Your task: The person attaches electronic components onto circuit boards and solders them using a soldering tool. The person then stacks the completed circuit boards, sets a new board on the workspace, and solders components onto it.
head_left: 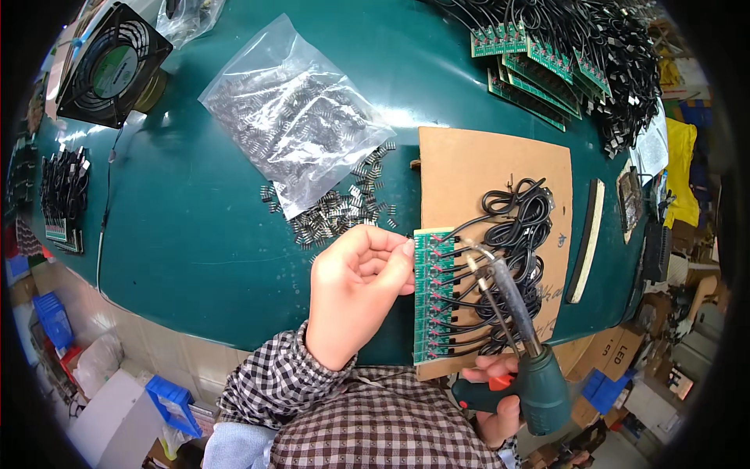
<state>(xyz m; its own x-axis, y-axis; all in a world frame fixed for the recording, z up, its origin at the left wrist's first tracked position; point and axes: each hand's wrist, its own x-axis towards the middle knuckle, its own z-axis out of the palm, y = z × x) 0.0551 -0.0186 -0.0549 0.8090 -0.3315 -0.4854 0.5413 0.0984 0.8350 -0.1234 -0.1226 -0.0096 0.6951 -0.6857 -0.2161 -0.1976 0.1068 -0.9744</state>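
My left hand point(359, 293) is closed in a pinch at the upper left edge of a green circuit board panel point(433, 297). A tiny dark piece shows at its fingertips, too small to name. My right hand point(500, 399) grips a dark green soldering gun point(543, 391) with a red trigger. The gun's metal tube and thin solder feed point up and left, over the cables and close to the panel's top right. Black cables point(516, 234), coiled and bundled, run from the panel's right edge. Panel and cables lie on a brown cardboard sheet point(484, 164).
Left of the cardboard, loose black pin connectors point(336, 219) lie beside a clear bag point(289, 109) full of them. A black fan point(116, 66) stands at far left, above a cable bundle point(64, 187). Stacked boards with cables point(539, 62) fill the far right; a pale strip point(586, 242) lies nearer.
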